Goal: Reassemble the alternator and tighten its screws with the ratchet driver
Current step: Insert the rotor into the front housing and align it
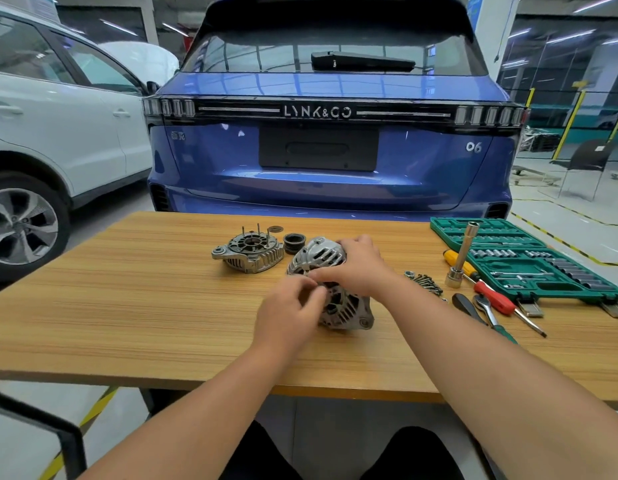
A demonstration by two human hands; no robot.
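A grey metal alternator body [345,308] lies on the wooden table [162,306] at its middle. My left hand [288,313] grips its near left side with curled fingers. My right hand [357,266] lies over its top, fingers wrapped round the upper housing [319,254]. A second housing half with upright studs [250,251] rests to the left, apart from both hands. A black pulley [294,242] sits behind the alternator. Loose screws [427,282] lie to the right. The ratchet driver [487,308] lies near the toolbox.
An open green socket case [529,261] sits at the table's right end. A tall socket extension [461,252] stands upright beside it. Screwdrivers with a red handle [494,297] and a yellow handle [456,259] lie nearby. A blue car [328,150] stands behind the table, a white one [58,116] to its left.
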